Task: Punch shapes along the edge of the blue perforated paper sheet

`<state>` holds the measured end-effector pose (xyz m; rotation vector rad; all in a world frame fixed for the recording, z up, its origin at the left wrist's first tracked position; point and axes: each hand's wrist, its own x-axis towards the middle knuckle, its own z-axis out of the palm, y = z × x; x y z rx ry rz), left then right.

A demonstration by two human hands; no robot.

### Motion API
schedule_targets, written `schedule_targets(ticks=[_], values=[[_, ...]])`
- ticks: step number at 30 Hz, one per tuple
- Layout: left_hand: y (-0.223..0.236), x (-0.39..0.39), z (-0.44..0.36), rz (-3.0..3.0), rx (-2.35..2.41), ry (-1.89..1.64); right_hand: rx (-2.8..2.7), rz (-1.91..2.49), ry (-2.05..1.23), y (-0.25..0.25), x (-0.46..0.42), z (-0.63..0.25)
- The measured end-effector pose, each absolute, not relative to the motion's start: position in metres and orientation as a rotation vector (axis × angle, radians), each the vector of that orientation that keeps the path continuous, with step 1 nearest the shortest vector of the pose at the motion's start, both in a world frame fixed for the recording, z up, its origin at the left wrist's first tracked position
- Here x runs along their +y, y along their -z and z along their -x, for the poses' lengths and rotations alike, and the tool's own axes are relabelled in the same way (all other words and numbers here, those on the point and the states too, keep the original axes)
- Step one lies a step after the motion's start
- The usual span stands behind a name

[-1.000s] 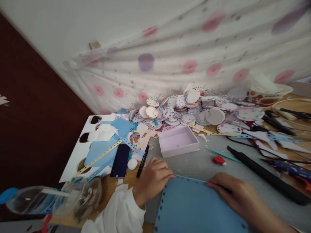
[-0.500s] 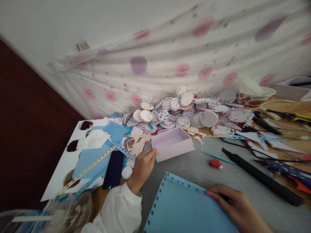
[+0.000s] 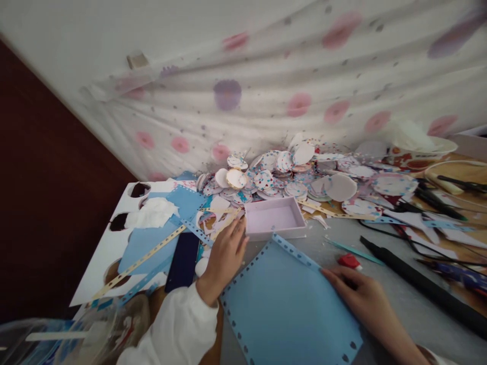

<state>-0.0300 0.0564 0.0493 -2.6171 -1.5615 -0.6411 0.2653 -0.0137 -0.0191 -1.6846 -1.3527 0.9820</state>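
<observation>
Blue card sheet (image 3: 289, 309) lies flat on the grey tabletop (image 3: 384, 304) in the lower middle of the frame, turned like a diamond, with a row of punched holes along its edges and its upper corner just reaching the small lilac tray (image 3: 274, 218). It looks thin and light, stiff enough to hold flat yet easy to crease, so it would be best taken by an edge or corner, with a flat palm to keep it from sliding on the smooth surface. At its right corner the right hand (image 3: 361, 299) rests open, fingers spread flat on the sheet's edge, pinning it rather than gripping it. The left hand (image 3: 224, 256), in a white sleeve, lies at the sheet's left side with fingers extended toward the tray and the paper scraps; it seems open, and I cannot tell whether anything is under the fingertips. Just left of that hand sit a dark phone (image 3: 183, 261) and a white card with round holes cut out (image 3: 114, 243), overlaid with blue offcuts and perforated strips. Above the tray, a heap of patterned paper circles (image 3: 289, 175) spreads across the middle of the frame against a spotted curtain. A small red piece (image 3: 349, 261) and a long black tool (image 3: 418, 286) lie at the right.
</observation>
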Motion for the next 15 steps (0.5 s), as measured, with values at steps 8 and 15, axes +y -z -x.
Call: schedule_targets(ticks=[8, 15], values=[[-0.001, -0.096, 0.019, 2.648, -1.141, 0.56, -1.164, 1.586, -1.243, 0.015, -0.034, -0.235], [0.019, -0.114, 0.049, 2.713, -1.079, -0.037, -1.224, 1.499, -1.116, 0.026, -0.054, -0.208]])
